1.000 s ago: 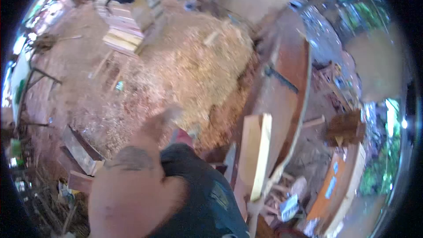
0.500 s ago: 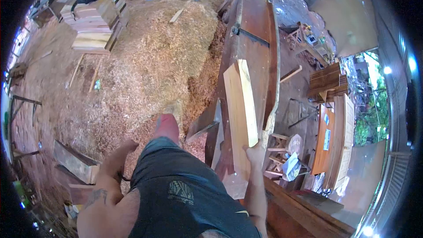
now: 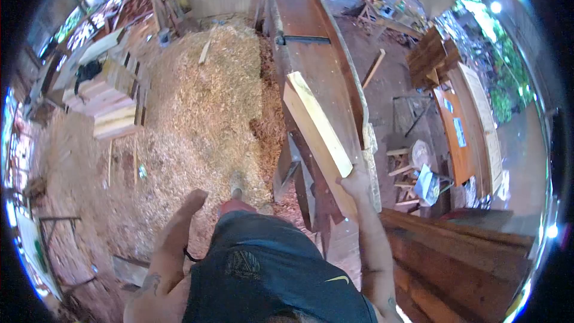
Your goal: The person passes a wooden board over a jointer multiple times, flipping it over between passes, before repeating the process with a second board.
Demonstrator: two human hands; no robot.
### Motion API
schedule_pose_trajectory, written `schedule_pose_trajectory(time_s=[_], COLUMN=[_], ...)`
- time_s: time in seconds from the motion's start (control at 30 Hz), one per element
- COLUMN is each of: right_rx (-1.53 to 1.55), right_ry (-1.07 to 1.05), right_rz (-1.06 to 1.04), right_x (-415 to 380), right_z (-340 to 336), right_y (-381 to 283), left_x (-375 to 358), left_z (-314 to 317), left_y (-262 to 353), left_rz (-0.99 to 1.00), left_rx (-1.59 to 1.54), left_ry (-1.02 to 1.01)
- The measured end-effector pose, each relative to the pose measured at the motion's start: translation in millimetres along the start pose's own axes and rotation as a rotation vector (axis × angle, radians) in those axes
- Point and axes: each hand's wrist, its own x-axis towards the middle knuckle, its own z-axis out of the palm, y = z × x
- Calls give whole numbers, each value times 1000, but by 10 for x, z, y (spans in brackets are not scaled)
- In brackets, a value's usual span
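My right hand (image 3: 355,182) grips the near end of a pale wooden board (image 3: 320,134), thumb over its edge. The board lies slanted along a long reddish-brown wooden machine table (image 3: 314,66), its far end toward the table's left edge. Farther up, a dark metal strip (image 3: 306,40) crosses the table. My left hand (image 3: 196,198) hangs low over the shavings, away from the board, and its fingers are not clear enough to read.
Wood shavings (image 3: 206,101) cover the floor left of the table. Stacked timber (image 3: 113,98) stands at the left with a black bag (image 3: 89,72) on top. To the right are an orange panel (image 3: 454,137), a stool (image 3: 403,170) and dark planks (image 3: 448,251).
The board's near end has shifted right and away from me with my right hand, so it lies more slanted. My left hand has swung forward and the camera view has turned.
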Motion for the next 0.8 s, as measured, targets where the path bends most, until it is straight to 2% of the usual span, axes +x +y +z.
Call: schedule_pose_trajectory(time_s=[0.1,0.17,0.23,0.27,0.33,0.37,0.43,0.53,0.63,0.73,0.8], right_rx=[-75,-5,25,21,38,71,133,149,175,219,239], right_ry=[-80,-33,18,40,58,52,45,124,219,369,333], right_rz=[232,158,138,156,211,216,219,155,144,86,104], right_x=[-444,-631,-758,-827,-863,-867,-865,-853,-889,-846,-797], right_z=[-257,13,282,417,677,682,600,516,513,730,826], right_y=[-459,-431,-439,-478,-505,-522,-501,-415,-396,-350,-313], left_x=[-25,-144,-231,-283,-296,-313,-401,-373,-204,-34,30], left_z=[22,-73,139,194,219,144,-178,-485,-749,-998,-1143], left_y=[-123,73,-61,-71,28,121,436,552,610,634,618], left_rz=[245,-12,93,-5,-447,-616,-759,-627,-773,-756,-704], left_rx=[-8,-385,-399,-436,-574,-627,-708,-649,-689,-685,-724], left_ry=[135,128,32,-79,-335,-382,-355,-382,-349,-265,-222])
